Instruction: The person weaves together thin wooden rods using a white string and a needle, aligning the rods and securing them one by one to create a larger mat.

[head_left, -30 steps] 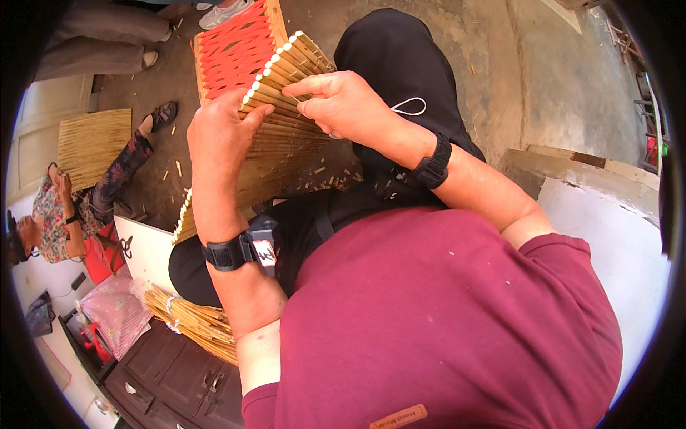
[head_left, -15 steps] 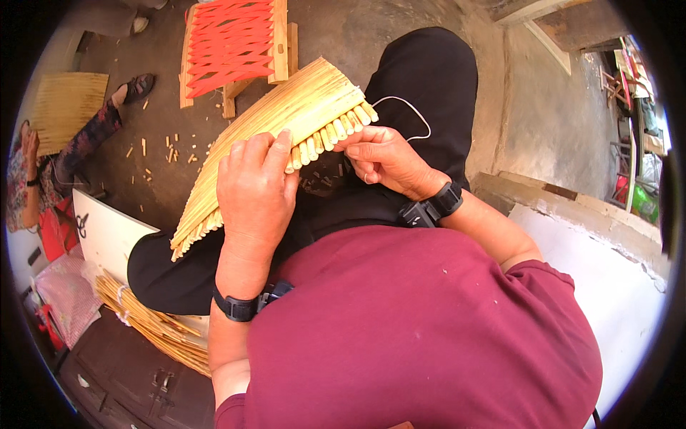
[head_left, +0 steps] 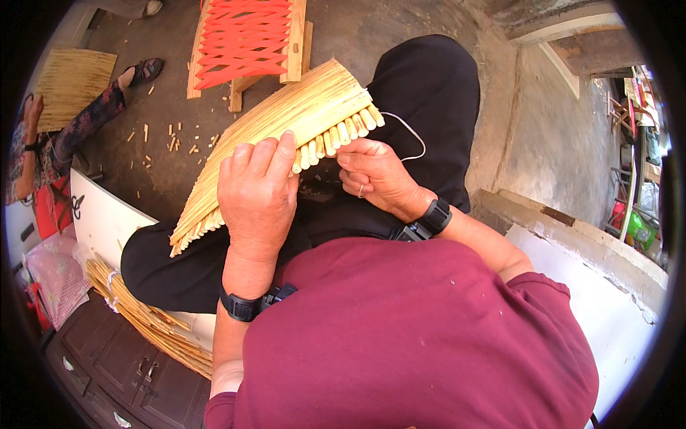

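Note:
A curved panel of pale yellow stalks (head_left: 264,129) rests slantwise across my lap, its rounded stalk ends in a row along the near right edge. My left hand (head_left: 259,189) is closed on that edge, fingers over the top. Beside the same row, my right hand (head_left: 379,175) makes a pinch with curled fingers, close against the stalk ends. What its fingertips hold is hidden. A thin white cord (head_left: 420,136) loops out from the panel's far right corner and passes out of sight behind my right hand.
A wooden frame with red webbing (head_left: 243,43) stands ahead, near cut stalk pieces (head_left: 174,139) on the floor. At far left, another person's hand (head_left: 32,107) is at a second stalk panel (head_left: 75,86). A tied stalk bundle (head_left: 153,325) lies left, by a dark cabinet (head_left: 107,365).
My right hand has drawn slightly down along the stalk ends, its fingers more curled. The cord loop has dropped a little. My left hand keeps its grip; the whole view has shifted slightly.

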{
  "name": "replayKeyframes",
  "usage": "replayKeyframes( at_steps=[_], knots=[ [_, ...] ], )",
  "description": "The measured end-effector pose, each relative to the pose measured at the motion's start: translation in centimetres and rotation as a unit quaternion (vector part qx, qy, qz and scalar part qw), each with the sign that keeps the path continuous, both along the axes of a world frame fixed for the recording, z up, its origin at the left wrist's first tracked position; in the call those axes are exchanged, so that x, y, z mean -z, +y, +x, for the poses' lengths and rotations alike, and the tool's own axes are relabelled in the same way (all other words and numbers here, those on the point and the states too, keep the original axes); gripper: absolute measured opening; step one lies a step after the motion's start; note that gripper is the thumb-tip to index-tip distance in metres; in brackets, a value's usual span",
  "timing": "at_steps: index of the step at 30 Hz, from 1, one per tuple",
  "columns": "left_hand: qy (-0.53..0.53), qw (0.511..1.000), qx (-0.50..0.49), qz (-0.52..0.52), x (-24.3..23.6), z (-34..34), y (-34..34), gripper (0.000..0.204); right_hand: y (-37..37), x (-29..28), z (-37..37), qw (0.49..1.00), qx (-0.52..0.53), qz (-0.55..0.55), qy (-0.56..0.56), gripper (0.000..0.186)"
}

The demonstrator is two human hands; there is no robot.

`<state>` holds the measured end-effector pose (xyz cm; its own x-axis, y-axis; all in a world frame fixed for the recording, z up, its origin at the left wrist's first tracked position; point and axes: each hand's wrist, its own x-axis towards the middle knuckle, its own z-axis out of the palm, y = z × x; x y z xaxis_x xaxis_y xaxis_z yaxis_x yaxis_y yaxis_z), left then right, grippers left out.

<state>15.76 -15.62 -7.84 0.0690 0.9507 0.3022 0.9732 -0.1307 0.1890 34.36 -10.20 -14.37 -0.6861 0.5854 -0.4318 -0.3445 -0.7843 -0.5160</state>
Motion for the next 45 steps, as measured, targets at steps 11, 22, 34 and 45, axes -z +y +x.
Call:
replayKeyframes(
  at_steps=[11, 22, 34, 45],
  knots=[
    [-0.008, 1.0, -0.007, 0.016, 0.0, -0.3, 0.3, 0.045, 0.0, 0.3, -1.7, 0.999, 0.027, 0.004, 0.042, 0.015],
    [-0.018, 1.0, -0.013, 0.012, -0.4, -0.3, 0.4, 0.042, 0.4, -0.3, -2.3, 0.998, 0.053, 0.029, 0.028, 0.01],
    [0.012, 0.997, -0.035, 0.061, -1.3, -0.6, 2.4, 0.037, 2.7, -2.9, -3.7, 0.895, 0.044, 0.37, -0.245, 0.012],
    [0.035, 0.994, -0.045, 0.094, -1.4, -0.6, 4.5, 0.016, 2.4, -2.2, -3.8, 0.931, 0.066, 0.309, -0.181, 0.011]
  ],
)
